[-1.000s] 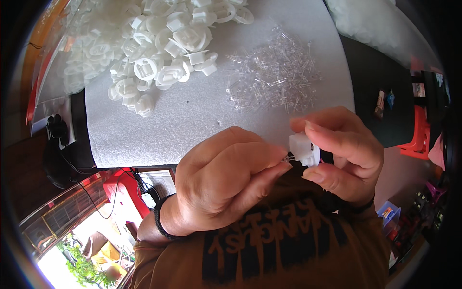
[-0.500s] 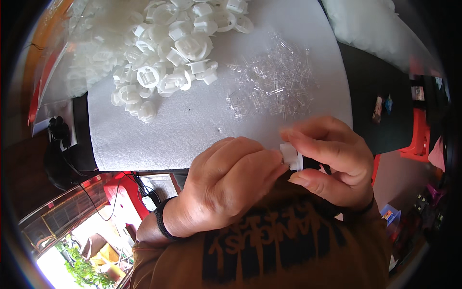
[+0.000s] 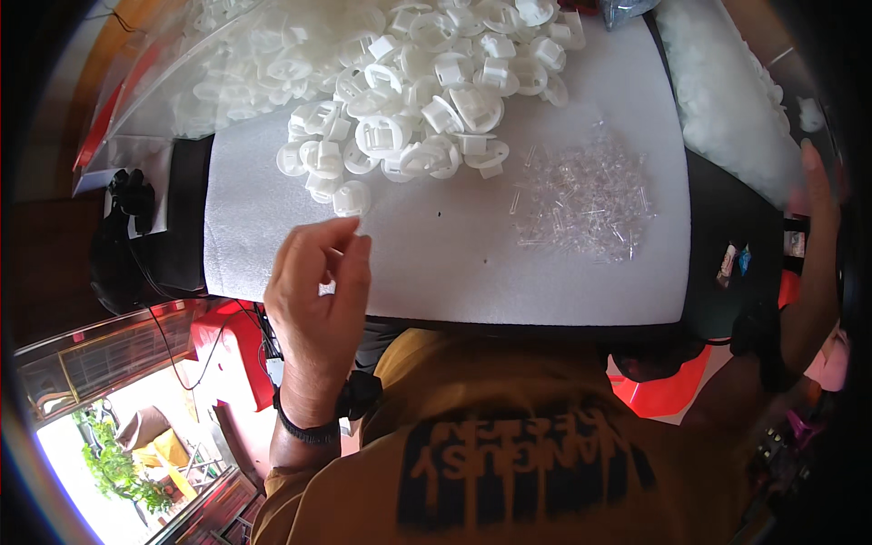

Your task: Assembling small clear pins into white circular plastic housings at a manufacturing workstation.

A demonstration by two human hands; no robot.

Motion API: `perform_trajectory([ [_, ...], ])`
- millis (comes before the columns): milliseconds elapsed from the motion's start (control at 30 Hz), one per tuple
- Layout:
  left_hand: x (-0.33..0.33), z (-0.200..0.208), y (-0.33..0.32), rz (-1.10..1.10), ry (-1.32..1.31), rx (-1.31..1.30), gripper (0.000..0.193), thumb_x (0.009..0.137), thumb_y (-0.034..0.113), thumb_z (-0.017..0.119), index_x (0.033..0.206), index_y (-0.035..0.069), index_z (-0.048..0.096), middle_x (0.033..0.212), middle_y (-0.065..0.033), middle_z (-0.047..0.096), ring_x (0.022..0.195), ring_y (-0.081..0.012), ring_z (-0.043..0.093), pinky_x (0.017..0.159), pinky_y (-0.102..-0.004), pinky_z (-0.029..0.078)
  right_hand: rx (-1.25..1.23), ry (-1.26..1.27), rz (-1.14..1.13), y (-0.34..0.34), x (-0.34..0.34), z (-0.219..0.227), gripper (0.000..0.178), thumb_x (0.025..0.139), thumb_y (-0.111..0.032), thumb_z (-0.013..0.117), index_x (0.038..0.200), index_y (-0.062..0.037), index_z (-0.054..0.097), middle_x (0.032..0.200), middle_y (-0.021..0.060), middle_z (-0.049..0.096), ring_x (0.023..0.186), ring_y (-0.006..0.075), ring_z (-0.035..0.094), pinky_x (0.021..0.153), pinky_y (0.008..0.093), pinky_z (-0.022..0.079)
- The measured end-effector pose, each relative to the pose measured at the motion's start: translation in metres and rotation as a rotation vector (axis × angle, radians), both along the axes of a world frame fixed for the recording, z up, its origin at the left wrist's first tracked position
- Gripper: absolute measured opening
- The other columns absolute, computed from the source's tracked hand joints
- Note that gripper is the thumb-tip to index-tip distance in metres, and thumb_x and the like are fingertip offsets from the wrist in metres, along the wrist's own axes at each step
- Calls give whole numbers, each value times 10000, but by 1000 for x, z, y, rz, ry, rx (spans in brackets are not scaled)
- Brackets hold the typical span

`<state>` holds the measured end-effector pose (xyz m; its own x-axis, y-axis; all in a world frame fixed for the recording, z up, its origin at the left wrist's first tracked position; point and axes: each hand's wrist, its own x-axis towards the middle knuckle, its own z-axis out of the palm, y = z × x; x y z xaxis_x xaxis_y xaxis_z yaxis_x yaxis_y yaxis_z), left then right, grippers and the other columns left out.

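My left hand (image 3: pixel 318 291) reaches to the near edge of a heap of white plastic parts (image 3: pixel 391 136). Its index finger and thumb are bent, slightly apart, with the fingertips at the lower rim of one round white part (image 3: pixel 351 198). Far off to the right, my right hand (image 3: pixel 817 195) is stretched out with its fingers extended, holding nothing that I can see. Just beyond its fingertips is a small white part (image 3: pixel 810 114), apart from the hand. Nearby lies a large clear bag of white parts (image 3: pixel 722 91).
Small clear plastic pieces (image 3: pixel 586 200) lie in a pile on the white foam sheet (image 3: pixel 436 272). A clear bag (image 3: pixel 227 68) with more white parts is at the far left. Two small wrapped items (image 3: pixel 734 263) rest on the dark surface. A red stool (image 3: pixel 668 386) stands below.
My hands have separated from the white part they were working on together. The left moved left to the heap; the right swung far right. The view has shifted too.
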<state>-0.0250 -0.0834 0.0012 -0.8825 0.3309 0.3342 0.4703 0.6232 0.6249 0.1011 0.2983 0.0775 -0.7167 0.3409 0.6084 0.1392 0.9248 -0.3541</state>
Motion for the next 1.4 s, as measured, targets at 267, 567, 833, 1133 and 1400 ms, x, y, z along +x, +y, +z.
perform_trajectory([
  [267,-21,-10,4,198,-54,-153,191,824,86,655,1002,24,623,780,-24,567,565,-62,477,544,-207,408,-172,182,310,-98,-10,-36,405,872,-25,468,1265,73,469,1321,258,455,1128,287,528,925,359,435],
  [567,16,15,30,-235,-420,231,235,752,59,749,918,23,586,750,-17,578,600,-60,516,528,-205,406,-1578,-371,723,-129,23,-73,451,867,-10,615,1297,11,482,1126,154,594,890,133,617,767,257,502],
  [833,41,20,88,-891,-211,144,416,705,57,799,1024,48,531,875,-123,608,688,-184,620,542,-271,493,-2076,-344,891,-119,35,-84,475,923,-35,559,1365,4,388,1250,116,533,1121,145,534,937,290,446],
  [1133,37,25,105,-832,-226,5,400,687,40,769,1041,35,583,941,-141,609,743,-236,620,610,-309,500,-1956,-122,852,-95,52,-89,439,868,20,604,1287,-9,478,1103,89,603,999,116,578,844,263,468],
  [1400,25,22,127,-729,89,-470,558,638,50,751,1173,63,593,1308,-117,500,1230,-315,453,1010,-445,334,-1885,136,686,-89,40,-91,446,852,-124,672,1247,3,508,1052,89,612,909,149,594,785,299,512],
])
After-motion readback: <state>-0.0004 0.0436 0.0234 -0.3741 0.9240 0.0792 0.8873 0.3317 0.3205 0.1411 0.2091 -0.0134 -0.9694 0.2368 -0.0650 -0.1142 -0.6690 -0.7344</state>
